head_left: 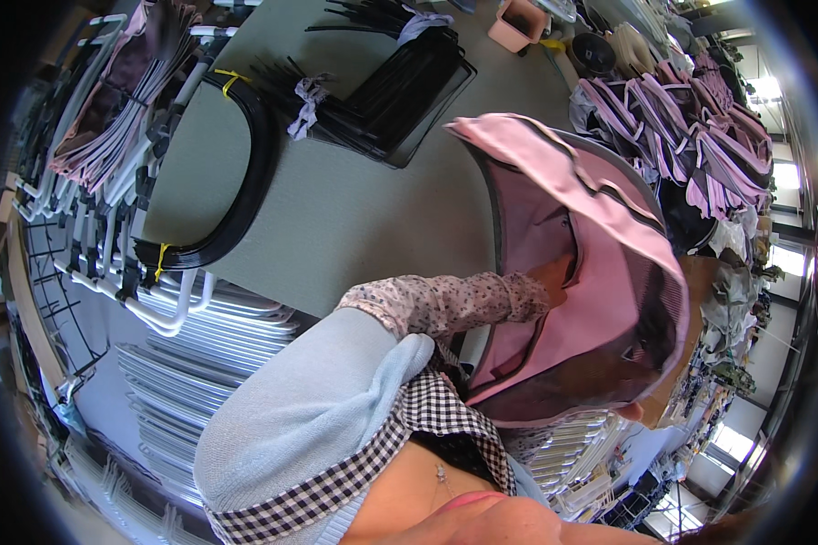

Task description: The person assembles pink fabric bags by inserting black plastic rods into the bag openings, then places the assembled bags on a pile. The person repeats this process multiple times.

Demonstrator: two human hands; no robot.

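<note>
Pink, dark-meshed fabric (613, 295) curves around the left hand (553, 275), right hand (629, 412) at rim, finger grips unclear.

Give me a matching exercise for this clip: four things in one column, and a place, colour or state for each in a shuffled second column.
Things
1. Curved black bundle
2. Angular black bundle
3. Small open-topped box
4. Left hand

Places, colours and states
A. Pinkish, at the picture's top edge
B. Bound with pale cloth ties
C. Reaching inside the pink fabric piece
D. Bound with yellow ties

Right pairs
1-D, 2-B, 3-A, 4-C
</note>
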